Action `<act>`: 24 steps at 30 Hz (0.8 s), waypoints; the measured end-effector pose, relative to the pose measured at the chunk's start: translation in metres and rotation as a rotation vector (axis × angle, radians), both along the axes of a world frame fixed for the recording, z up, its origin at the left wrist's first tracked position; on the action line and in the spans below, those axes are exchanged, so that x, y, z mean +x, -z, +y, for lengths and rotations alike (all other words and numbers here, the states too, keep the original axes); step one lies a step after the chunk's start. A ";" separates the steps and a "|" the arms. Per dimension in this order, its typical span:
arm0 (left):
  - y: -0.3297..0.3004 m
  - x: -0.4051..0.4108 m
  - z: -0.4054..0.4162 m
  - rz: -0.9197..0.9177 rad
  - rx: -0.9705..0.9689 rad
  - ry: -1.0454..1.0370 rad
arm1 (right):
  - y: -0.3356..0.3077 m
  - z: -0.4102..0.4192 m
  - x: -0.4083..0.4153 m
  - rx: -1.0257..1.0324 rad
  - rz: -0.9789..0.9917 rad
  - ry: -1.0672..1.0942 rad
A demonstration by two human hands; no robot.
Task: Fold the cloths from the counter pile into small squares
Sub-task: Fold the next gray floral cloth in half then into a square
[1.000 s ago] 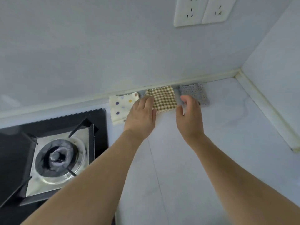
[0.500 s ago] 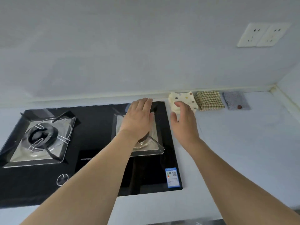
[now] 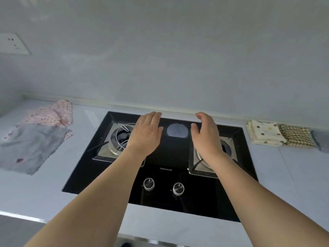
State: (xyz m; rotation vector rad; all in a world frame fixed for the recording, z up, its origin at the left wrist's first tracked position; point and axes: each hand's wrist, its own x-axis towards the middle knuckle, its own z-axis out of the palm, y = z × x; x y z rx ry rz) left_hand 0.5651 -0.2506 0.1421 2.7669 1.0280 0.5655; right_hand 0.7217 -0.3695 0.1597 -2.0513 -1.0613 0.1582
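While both hands hover empty over the stove point(image 3: 165, 157), left hand point(image 3: 145, 134) flat, right hand point(image 3: 207, 135) loosely spread; unfolded cloths point(image 3: 33, 139) lie left on the table point(image 3: 293, 175), folded squares point(image 3: 265, 133) right.

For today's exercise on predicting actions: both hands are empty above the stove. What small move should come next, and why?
Probably swing the left hand left to the grey cloth on top of the unfolded pile. Both it and the right hand are open and empty over the stove, three folded squares already lie at the right, and that pile remains unfolded.
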 end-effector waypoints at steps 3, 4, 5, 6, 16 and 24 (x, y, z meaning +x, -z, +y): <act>0.000 -0.049 0.039 -0.008 -0.026 0.044 | 0.002 0.044 -0.056 -0.018 0.000 -0.008; 0.001 -0.065 0.053 -0.011 -0.019 0.053 | 0.003 0.058 -0.075 -0.033 0.001 -0.039; 0.002 -0.081 0.066 -0.016 -0.029 0.039 | 0.003 0.071 -0.093 -0.049 0.007 -0.074; 0.005 -0.097 0.078 -0.023 -0.049 0.010 | 0.004 0.083 -0.109 -0.064 0.016 -0.107; 0.028 -0.260 0.140 0.065 -0.161 -0.287 | 0.022 0.184 -0.231 -0.099 0.006 -0.328; 0.064 -0.411 0.211 0.155 -0.412 -0.415 | 0.052 0.255 -0.357 -0.232 -0.022 -0.534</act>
